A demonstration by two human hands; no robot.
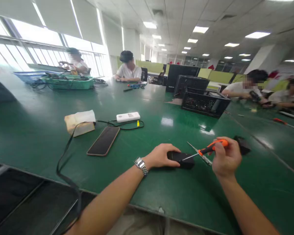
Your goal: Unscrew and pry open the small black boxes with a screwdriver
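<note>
My left hand (164,155) grips the left end of a small black box-shaped object (186,161) that lies on the green tabletop (147,191). In my right hand (227,160) is an orange and black screwdriver (210,147), held by its handle at a slant. Its metal tip meets the top face of the black object. A second, slim tool with a metal shaft and clear handle (206,160) lies on the table behind the screwdriver. Partly hidden by my right hand, another black piece (242,145) rests to the right.
A phone (103,141), a paper packet (80,122), a black cable (63,160) and a white device (128,117) lie to the left. Farther back stand a green basket (68,83) and a black crate (204,103). Several people sit around the table.
</note>
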